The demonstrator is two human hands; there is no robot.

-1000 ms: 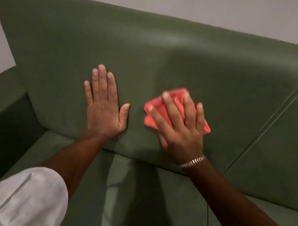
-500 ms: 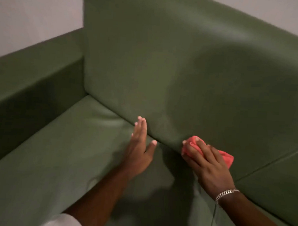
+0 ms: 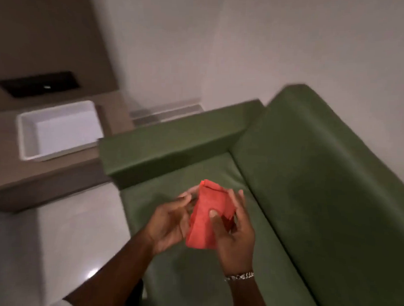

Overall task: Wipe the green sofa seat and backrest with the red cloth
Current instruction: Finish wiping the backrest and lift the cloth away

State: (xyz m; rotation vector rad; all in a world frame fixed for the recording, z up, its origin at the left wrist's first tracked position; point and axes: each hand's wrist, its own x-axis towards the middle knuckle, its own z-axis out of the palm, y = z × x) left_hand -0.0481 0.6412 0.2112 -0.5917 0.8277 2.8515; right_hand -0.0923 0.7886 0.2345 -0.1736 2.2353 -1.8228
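A: cloth's off the backrest since 0.5 s ago, both hands pulled back over the seat, camera swung left

B: grip?

A: right hand [image 3: 233, 234] thumb pressed on the front of the red cloth [image 3: 209, 218], fingers curled behind it. left hand [image 3: 171, 222] fingertips pinching its left edge, palm half open. cloth folded, upright between the two, clear of the fabric

B: around it?

A: seat [image 3: 249, 264] under the hands, backrest [image 3: 328, 180] to the right of them, armrest [image 3: 174, 138] beyond the fingertips. bracelet [image 3: 239, 276] on the right wrist. white tray [image 3: 25, 135] on a counter far left, past the armrest. frame's blurred
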